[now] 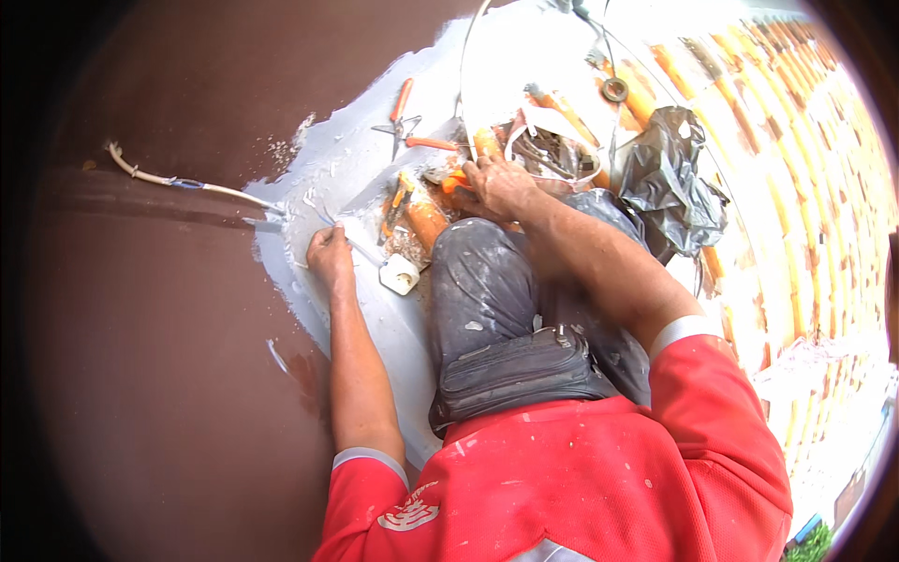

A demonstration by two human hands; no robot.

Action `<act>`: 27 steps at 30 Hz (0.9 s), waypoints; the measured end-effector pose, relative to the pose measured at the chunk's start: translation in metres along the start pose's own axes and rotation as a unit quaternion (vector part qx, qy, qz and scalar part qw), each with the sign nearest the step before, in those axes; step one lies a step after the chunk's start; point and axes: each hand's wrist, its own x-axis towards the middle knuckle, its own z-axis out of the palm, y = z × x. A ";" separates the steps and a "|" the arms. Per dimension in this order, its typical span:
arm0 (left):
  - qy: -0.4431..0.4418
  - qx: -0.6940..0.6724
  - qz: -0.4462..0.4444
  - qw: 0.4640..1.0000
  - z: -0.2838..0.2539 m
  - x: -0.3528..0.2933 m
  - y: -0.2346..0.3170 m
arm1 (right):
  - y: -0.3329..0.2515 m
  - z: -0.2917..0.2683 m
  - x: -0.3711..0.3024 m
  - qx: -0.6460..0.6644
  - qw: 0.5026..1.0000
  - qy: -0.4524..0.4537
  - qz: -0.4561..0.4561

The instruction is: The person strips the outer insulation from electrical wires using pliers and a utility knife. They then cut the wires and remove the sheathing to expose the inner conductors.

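Observation:
My left hand (330, 255) is closed on a thin pale cable (365, 250) beside the wall. The cable runs toward a white, square electrical fitting (400, 274). My right hand (506, 190) reaches over my knee, its fingers closed around an orange-handled tool (454, 181); its working end is too unclear to name. Beyond it, orange-handled pliers (405, 131) lie with handles spread on the pale surface. A white-rimmed bucket (554, 155) with dark tools inside stands just past my right hand.
A white cable (192, 184) sticks out of the brown wall (169, 328). To the right lies a crumpled black plastic bag (676, 183). Orange roof tiles (777, 169) with pale mortar run down the right. A loose cord with a dark ring (614, 90) hangs near the bucket.

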 end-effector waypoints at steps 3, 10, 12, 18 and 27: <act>0.013 0.080 -0.012 0.997 -0.002 0.008 -0.005 | -0.003 -0.006 -0.001 0.004 1.000 -0.015 -0.008; 0.000 0.192 0.019 0.981 0.001 0.032 -0.034 | 0.002 0.005 0.011 -0.013 0.999 -0.030 -0.013; 0.001 0.178 0.019 0.984 -0.005 0.030 -0.038 | -0.009 -0.005 0.009 -0.004 0.999 -0.049 -0.004; 0.010 0.229 0.068 0.971 0.006 0.001 0.012 | 0.003 0.010 0.012 -0.046 0.998 -0.022 -0.031; 0.010 0.171 0.077 0.982 0.002 0.019 -0.038 | -0.006 0.010 0.014 -0.054 0.996 -0.028 -0.073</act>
